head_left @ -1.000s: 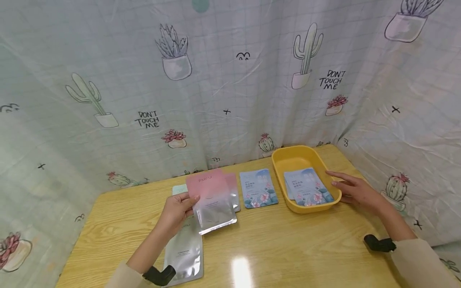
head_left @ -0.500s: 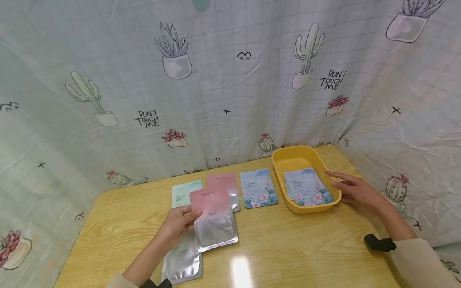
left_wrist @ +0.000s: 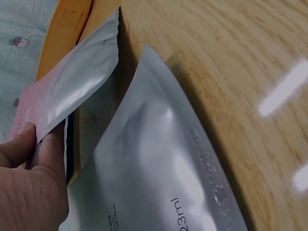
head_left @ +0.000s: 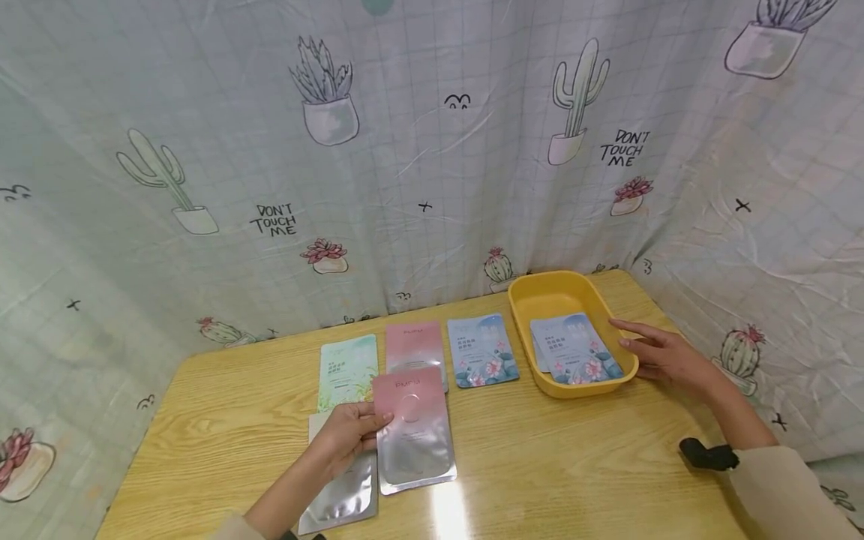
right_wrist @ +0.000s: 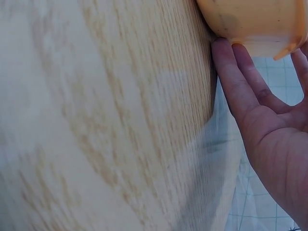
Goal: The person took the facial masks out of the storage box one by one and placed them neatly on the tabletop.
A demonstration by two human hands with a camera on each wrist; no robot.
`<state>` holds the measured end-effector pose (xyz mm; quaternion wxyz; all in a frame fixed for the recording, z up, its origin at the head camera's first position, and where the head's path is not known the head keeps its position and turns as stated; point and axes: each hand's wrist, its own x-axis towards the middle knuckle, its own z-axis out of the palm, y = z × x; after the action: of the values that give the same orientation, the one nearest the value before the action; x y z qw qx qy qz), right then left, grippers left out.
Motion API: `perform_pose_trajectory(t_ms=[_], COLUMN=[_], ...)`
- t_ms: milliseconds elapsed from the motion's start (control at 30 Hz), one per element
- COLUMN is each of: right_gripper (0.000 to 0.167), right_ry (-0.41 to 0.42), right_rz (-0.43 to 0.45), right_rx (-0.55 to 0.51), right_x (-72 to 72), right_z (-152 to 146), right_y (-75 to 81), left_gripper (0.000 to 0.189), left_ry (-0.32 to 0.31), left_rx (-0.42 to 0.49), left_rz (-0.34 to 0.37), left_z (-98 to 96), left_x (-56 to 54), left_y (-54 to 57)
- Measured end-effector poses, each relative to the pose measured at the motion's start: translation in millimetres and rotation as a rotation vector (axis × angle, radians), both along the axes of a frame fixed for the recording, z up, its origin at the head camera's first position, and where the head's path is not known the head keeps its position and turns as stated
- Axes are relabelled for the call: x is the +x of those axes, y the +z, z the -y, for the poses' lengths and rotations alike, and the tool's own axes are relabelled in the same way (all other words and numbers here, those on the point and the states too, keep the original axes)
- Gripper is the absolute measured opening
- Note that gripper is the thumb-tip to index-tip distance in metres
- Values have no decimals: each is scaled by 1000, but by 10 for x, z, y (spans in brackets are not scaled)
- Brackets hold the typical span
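Note:
My left hand (head_left: 347, 435) pinches the left edge of a pink-and-silver sheet mask packet (head_left: 415, 442), thumb on its face. The left wrist view shows this packet (left_wrist: 79, 79) tilted above the table. A silver packet (head_left: 344, 499) marked 23ml lies under my left hand, partly hidden by it. Behind the held packet lies a second pink-and-silver one (head_left: 413, 345). My right hand (head_left: 675, 360) rests against the right side of a yellow plastic basket (head_left: 553, 389), its fingers extended; in the right wrist view two fingertips (right_wrist: 223, 45) touch the basket's lower wall.
Blue floral packets (head_left: 583, 352) lie inside the basket, overlapping. Another blue packet (head_left: 482, 352) is left of the basket, and a green packet (head_left: 347, 367) is at the back left. A printed curtain (head_left: 405, 150) hangs behind the wooden table (head_left: 540, 465).
My left hand has brought the pink-and-silver packet toward the table's front and slightly right, uncovering the green packet and the rear pink one. My right hand stays at the basket.

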<state>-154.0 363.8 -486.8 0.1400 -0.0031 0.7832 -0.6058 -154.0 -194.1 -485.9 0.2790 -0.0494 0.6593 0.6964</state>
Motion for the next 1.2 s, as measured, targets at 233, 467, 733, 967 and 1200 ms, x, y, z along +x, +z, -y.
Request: perform_pose_trajectory(t_ms=[233,467,733,967,1200], right_gripper=[59,61,58,58,57], right_ry=[5,4,6,20,26], right_rz=[-10,-4,-2,-12,-14], right_rx=[9,6,-25,-27,-40], right_x=[10,1,-24,-32,-31], right_z=[-3,-18,-10,13,-19], right_y=[-30,-19,-53,-60,-70], left_gripper=[36,38,39,38,39], left_ry=[-12,-18,-95,-134,-150], left_rx=[11,-3,-29,42,57], left_rz=[-9,-11,-4,90,117], left_z=[-16,-64,-47,-28,-32], left_x=[27,48,72,124,125], left_y=[-61,-94,-88,-111,-115])
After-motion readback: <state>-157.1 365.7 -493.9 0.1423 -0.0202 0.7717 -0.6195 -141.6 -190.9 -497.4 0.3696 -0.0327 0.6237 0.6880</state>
